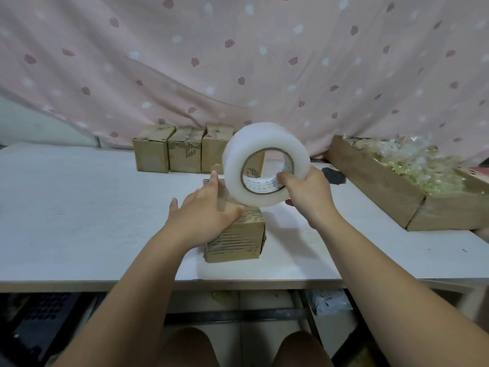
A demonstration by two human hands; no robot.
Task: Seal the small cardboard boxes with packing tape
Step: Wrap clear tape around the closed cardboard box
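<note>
Left hand (203, 215) flat on box (238, 241), fingers of right hand (309, 194) round tape roll (239, 152), three boxes (185, 154) behind.

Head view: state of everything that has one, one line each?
tape roll, off the table, held upright on edge over the near box
right hand, grips the tape roll, thumb in its core
left hand, fingers straight, pressing on the near box
near box, closed, on the table
back boxes, three in a row, closed
cardboard tray, open, filled with clear wrapped items
</note>
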